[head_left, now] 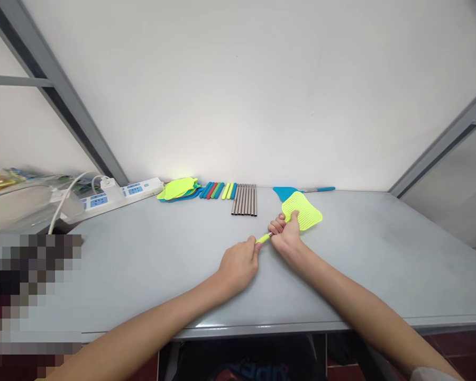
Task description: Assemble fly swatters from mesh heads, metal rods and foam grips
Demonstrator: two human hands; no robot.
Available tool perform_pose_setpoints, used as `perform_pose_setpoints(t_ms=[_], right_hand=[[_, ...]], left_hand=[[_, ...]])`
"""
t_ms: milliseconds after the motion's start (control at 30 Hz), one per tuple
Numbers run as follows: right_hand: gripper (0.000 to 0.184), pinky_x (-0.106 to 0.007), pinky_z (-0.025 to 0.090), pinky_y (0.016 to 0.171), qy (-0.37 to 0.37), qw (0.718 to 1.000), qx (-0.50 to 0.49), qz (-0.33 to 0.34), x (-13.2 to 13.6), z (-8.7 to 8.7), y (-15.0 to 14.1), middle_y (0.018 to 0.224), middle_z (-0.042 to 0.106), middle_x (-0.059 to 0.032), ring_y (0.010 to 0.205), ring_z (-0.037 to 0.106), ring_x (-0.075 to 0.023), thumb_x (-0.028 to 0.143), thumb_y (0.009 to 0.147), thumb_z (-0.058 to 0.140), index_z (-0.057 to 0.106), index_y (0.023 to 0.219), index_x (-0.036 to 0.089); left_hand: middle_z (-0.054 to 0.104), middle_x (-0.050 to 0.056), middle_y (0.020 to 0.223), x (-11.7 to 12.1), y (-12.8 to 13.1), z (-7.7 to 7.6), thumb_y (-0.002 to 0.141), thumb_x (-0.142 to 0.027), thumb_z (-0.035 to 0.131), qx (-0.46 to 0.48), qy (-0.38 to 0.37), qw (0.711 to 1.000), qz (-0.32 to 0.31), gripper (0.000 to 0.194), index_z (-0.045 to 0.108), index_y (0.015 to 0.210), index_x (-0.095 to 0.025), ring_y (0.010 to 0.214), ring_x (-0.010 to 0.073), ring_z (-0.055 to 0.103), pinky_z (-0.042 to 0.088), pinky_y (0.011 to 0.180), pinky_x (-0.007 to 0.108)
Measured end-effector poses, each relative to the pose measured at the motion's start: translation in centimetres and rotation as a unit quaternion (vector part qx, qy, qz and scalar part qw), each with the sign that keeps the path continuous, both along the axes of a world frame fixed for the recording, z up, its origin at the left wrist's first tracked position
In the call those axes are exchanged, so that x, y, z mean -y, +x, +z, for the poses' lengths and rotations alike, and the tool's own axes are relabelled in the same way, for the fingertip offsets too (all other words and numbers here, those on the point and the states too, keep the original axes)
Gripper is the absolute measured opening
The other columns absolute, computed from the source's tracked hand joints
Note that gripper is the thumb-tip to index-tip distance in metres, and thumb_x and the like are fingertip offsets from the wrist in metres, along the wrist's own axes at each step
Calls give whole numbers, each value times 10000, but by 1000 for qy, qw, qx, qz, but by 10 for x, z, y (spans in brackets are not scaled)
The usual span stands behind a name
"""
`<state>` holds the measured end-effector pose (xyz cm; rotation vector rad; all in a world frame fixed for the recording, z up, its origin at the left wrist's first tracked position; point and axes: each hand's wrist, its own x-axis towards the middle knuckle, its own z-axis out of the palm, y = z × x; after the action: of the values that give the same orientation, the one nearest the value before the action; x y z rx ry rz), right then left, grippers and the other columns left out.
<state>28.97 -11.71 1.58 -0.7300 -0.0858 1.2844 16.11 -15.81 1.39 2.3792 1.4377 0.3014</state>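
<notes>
A yellow fly swatter [304, 211] with a perforated square head is held between both hands above the front middle of the table. My left hand [240, 264] is closed around its yellow grip [264, 238]. Closed on the swatter's neck, just below the head, is my right hand [287, 232], thumb against the yellow plastic. A short bit of metal rod shows between the hands; the rest is covered by fingers. Behind the right hand, a blue fly swatter [286, 193] with a metal rod and blue grip lies by the wall.
Along the wall lie a stack of swatter heads [178, 188], a row of coloured grips [218, 190] and several metal tubes [245, 200]. A white power strip [137, 191] with plugs and cables is at the left, beside plastic bags [24, 203]. The grey table [150, 275] ends near my body.
</notes>
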Motion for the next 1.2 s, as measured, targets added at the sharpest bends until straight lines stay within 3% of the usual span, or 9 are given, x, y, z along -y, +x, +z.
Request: perform_pose_setpoints(t_ms=[300,433,533,733,800,867,967,1200], right_hand=[[492,-177,131,265,31,999,12,34,-2,2,1,347,148,106,281,113,-44,610,766,230,273,528,182],[498,-168,124,263,52,998,-2,43,-1,9,1,351,141,106,293,98,-41,617,754,266,284,522,176],[497,-163,123,264,74,996,2,43,1,14,1,359,149,106,299,98,-38,617,744,300,301,524,171],[473,-152,126,257,61,996,-18,58,0,14,5,374,144,107,297,106,-32,577,773,308,312,537,167],[455,-148,125,253,43,996,-36,72,-2,11,7,375,142,108,291,109,-30,547,796,298,314,547,167],[433,-145,126,250,24,994,-54,87,-4,7,8,376,134,109,284,113,-30,511,820,279,310,557,170],[406,-145,136,249,10,992,-68,105,-6,4,10,379,125,109,279,122,-35,472,843,259,304,569,176],[382,-141,191,282,75,982,-60,161,-2,8,8,401,156,99,300,161,-35,452,838,311,357,592,165]], left_hand=[[478,4,565,0,2,-6,834,-367,237,125,-32,992,14,314,411,643,-189,513,132,430,248,479,240],[385,-30,501,-4,4,-4,809,-387,285,230,-132,964,10,332,334,554,-180,461,93,355,245,442,216],[311,-61,464,-5,6,-3,798,-442,285,341,-270,900,2,343,327,582,-179,363,53,247,186,366,194],[193,-94,467,-7,5,5,794,-406,336,439,-547,712,17,271,334,645,-179,321,20,77,27,331,178],[190,-92,479,-8,3,7,802,-382,335,453,-609,651,14,256,340,653,-173,316,18,91,33,329,175],[187,-91,483,-8,3,7,811,-353,331,466,-640,611,16,242,344,658,-166,312,16,109,49,328,172],[205,-88,481,-7,4,5,820,-334,321,478,-645,595,20,227,356,676,-162,309,16,134,69,331,172],[262,-78,480,-7,7,3,814,-357,330,492,-594,636,17,223,386,703,-172,322,36,244,178,359,182]])
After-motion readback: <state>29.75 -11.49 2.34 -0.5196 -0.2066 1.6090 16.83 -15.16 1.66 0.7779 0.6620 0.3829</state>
